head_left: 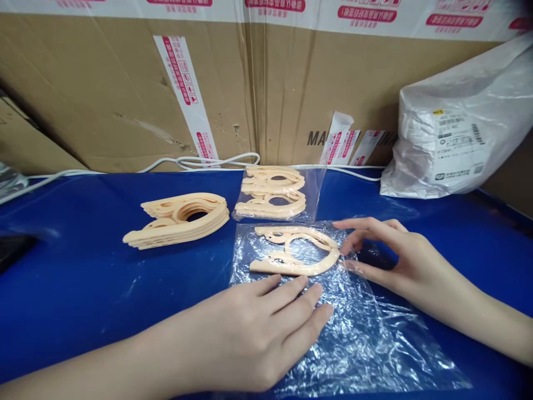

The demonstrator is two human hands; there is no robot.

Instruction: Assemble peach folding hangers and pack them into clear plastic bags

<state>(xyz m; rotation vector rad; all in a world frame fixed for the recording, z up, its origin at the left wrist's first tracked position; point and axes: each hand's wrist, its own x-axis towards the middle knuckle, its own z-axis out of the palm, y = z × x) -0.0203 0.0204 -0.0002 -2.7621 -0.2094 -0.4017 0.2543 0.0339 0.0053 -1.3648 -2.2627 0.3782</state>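
Note:
A beige folding hanger (pixel 266 265), folded, lies on or inside a clear plastic bag (pixel 375 344) spread over the blue table; I cannot tell which. My left hand (pixel 266 322) rests flat on the bag, fingers stretched, their tips just below the hanger's lower arm. At the hanger's rounded right end is my right hand (pixel 383 250), thumb and forefinger apart, the fingertips touching the film. Behind the bag, more folded hangers (pixel 272 208) lie in a clear bag of their own. To the left sits a loose stack of beige folded hangers (pixel 195 225).
Cardboard boxes (pixel 125 100) form a wall at the back, with a white cable (pixel 166 162) along their foot. A white plastic parcel with a label (pixel 453 128) leans at the back right. Something dark (pixel 16 250) lies at the table's left edge.

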